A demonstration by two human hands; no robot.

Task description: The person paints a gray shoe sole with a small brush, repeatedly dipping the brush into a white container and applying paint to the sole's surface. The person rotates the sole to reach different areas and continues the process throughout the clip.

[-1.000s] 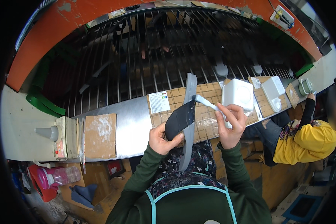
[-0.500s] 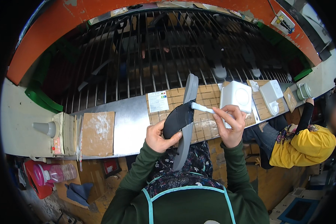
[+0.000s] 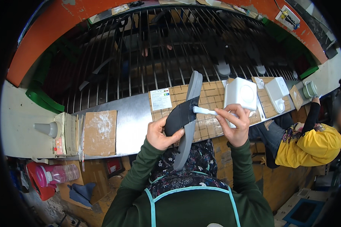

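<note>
Two hands busy: left hand (image 3: 160, 133) fingers clamp the dark strap of a grey sandal (image 3: 187, 120), held edge-up above the counter (image 3: 132, 121). Right hand (image 3: 235, 126) fingers pinch a white brush (image 3: 205, 111), tip touching the strap. White square container (image 3: 240, 93) sits just behind on the counter.

The grey sandal sole (image 3: 188, 125) stands on its edge, nearly upright, above the front edge of the workbench, its toe end pointing away from the person. A black strap piece (image 3: 179, 117) lies against its left face. The white brush (image 3: 207, 111) lies level, its tip touching the strap.
</note>
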